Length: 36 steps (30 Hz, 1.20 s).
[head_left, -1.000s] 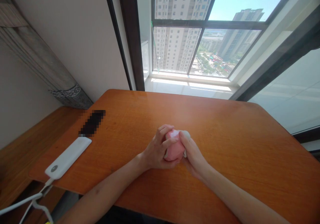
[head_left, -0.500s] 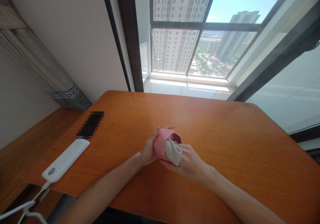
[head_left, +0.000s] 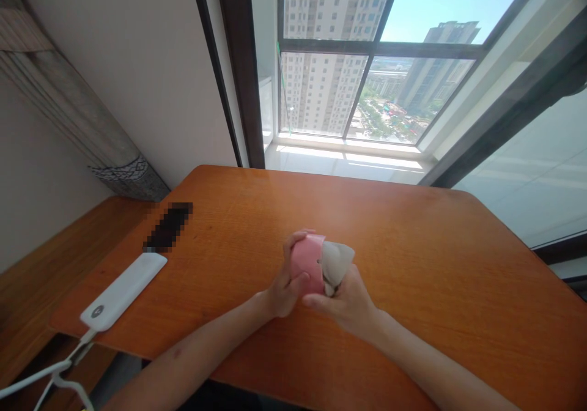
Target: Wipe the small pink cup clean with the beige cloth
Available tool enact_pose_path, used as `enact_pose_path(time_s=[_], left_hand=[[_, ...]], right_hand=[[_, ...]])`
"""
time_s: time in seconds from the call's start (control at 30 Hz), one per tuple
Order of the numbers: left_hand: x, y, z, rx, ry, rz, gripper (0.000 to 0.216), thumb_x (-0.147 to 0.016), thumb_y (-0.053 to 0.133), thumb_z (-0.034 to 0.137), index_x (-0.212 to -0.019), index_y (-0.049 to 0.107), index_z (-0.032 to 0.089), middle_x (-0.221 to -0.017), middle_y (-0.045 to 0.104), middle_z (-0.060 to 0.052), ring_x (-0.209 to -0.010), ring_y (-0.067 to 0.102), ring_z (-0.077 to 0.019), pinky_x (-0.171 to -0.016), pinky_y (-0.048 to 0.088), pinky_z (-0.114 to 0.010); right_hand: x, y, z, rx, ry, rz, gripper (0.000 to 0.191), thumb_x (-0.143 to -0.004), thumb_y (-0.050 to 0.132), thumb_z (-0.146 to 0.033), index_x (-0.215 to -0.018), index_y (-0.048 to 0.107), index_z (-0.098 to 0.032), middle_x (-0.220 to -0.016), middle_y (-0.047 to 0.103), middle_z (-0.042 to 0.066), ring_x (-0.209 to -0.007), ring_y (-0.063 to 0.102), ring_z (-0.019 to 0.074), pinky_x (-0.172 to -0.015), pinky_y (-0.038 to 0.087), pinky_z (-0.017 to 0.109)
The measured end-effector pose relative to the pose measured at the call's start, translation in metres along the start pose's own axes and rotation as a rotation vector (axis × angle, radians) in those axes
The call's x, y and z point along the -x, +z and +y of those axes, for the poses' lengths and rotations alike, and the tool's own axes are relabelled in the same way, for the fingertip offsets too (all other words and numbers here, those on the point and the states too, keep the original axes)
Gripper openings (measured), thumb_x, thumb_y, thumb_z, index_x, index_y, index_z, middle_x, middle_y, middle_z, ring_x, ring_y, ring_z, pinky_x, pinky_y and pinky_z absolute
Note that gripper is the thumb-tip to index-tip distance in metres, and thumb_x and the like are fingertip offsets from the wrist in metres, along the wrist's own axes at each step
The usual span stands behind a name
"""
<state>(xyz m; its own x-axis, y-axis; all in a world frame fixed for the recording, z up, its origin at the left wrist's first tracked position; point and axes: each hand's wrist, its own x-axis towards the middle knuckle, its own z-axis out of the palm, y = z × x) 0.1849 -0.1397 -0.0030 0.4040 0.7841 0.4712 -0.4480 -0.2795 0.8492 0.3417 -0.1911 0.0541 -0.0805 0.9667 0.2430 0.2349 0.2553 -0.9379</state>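
My left hand (head_left: 287,285) is wrapped round a small pink cup-like container (head_left: 307,264), its thumb across the near side. The container is tilted, with its opening turned to the right. A white-grey cloth (head_left: 337,261) bulges out of that opening. My right hand (head_left: 351,298) is closed on the cloth from below and the right, its thumb stretched towards the bottom of the container. Most of the right fingers are hidden behind the cloth. Both hands are over the middle of the brown wooden table (head_left: 413,240).
To the left on the table lies a white elongated lamp-like device (head_left: 123,292) with a white cable (head_left: 68,362) running off the edge. Behind it is a dark pixelated object (head_left: 169,226). A window (head_left: 367,93) stands beyond the table, and a grey curtain (head_left: 123,160) hangs at left.
The pink container has turned so its opening faces right rather than towards me. My right hand and the cloth have shifted slightly right, and my left thumb now shows across the container.
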Motion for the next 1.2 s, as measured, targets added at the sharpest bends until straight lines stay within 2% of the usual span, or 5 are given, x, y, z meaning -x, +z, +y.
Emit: enact_pose_path(time_s=[0.33, 0.53, 0.73, 1.03, 1.2], left_hand=[[-0.022, -0.003, 0.018, 0.518, -0.717, 0.03, 0.069, -0.102, 0.046, 0.068, -0.137, 0.067, 0.012, -0.127, 0.076, -0.019, -0.115, 0.073, -0.0332, -0.107, 0.053, -0.047], [-0.012, -0.014, 0.007, -0.215, 0.013, -0.047, 0.1, -0.082, 0.077, 0.076, -0.165, 0.037, 0.036, -0.179, 0.024, -0.013, -0.165, 0.023, -0.0443, -0.129, 0.029, -0.063], [-0.007, -0.014, 0.002, -0.607, 0.37, -0.206, 0.089, -0.08, 0.086, 0.046, -0.158, 0.045, 0.037, -0.166, 0.038, -0.015, -0.151, 0.041, -0.0437, -0.125, 0.033, -0.064], [-0.016, 0.009, 0.022, 0.585, -0.684, 0.108, 0.063, -0.098, 0.048, 0.065, -0.126, 0.068, 0.012, -0.113, 0.078, -0.017, -0.1, 0.075, -0.0293, -0.092, 0.058, -0.041], [-0.022, -0.001, 0.023, 0.552, -0.829, 0.067, 0.08, -0.1, 0.042, 0.078, -0.132, 0.07, 0.01, -0.124, 0.078, -0.02, -0.113, 0.075, -0.032, -0.102, 0.057, -0.042]], right_hand=[[-0.005, -0.005, 0.016, 0.497, -0.535, -0.245, 0.026, -0.099, 0.072, -0.044, -0.084, 0.071, -0.023, -0.077, 0.073, 0.005, -0.066, 0.063, 0.0197, -0.066, 0.054, 0.033], [-0.012, -0.001, -0.003, -0.426, 0.387, 0.151, 0.044, -0.089, 0.08, -0.062, -0.101, 0.078, -0.02, -0.093, 0.079, 0.006, -0.081, 0.071, 0.0221, -0.075, 0.058, 0.033], [-0.007, 0.005, -0.003, -0.594, 0.439, 0.115, 0.052, -0.088, 0.078, -0.067, -0.109, 0.078, -0.02, -0.105, 0.079, 0.008, -0.096, 0.073, 0.0249, -0.084, 0.06, 0.034], [-0.003, -0.001, 0.017, 0.5, -0.585, -0.212, 0.028, -0.1, 0.074, -0.047, -0.088, 0.072, -0.022, -0.078, 0.073, 0.006, -0.07, 0.064, 0.0221, -0.065, 0.053, 0.035], [-0.006, -0.007, 0.012, 0.482, -0.482, -0.198, 0.032, -0.098, 0.075, -0.047, -0.078, 0.07, -0.022, -0.072, 0.07, 0.004, -0.063, 0.059, 0.019, -0.061, 0.049, 0.032]])
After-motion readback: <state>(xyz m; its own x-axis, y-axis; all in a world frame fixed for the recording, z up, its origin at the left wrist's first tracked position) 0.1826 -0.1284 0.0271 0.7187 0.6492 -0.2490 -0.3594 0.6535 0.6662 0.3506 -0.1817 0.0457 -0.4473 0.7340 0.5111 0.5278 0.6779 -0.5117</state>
